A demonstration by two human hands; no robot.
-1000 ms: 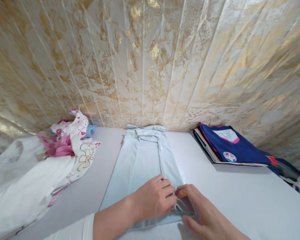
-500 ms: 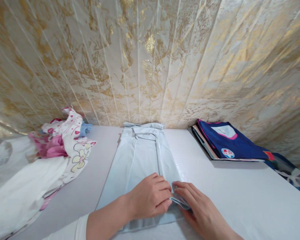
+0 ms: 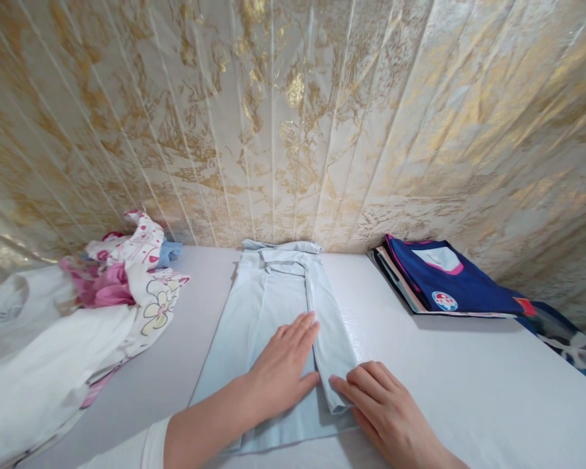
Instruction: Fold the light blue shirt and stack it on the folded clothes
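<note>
A pale blue garment [image 3: 283, 296], probably a shirt, lies lengthwise before me with its sides folded inward. My left hand [image 3: 288, 368] rests flat on its middle, fingers stretched out and thumb apart, holding nothing. At the garment's right edge, my right hand [image 3: 385, 404] has its fingers bent around the end of a folded sleeve [image 3: 338, 400], with the index fingertip on top and the thumb hidden beneath. The sleeve runs down along the right side of the garment.
A loose heap of white and pink clothes [image 3: 102, 312] lies on the left of the white table [image 3: 449, 371]. At the back right sits a folded stack with a navy garment [image 3: 469, 273] on top, beside dark patterned cloth [image 3: 576, 345]. Behind hangs a gold-patterned curtain [image 3: 293, 130].
My left hand has let go of the sleeve end, opened and moved slightly up and left onto the garment. The sleeve end now lies flatter under my right hand.
</note>
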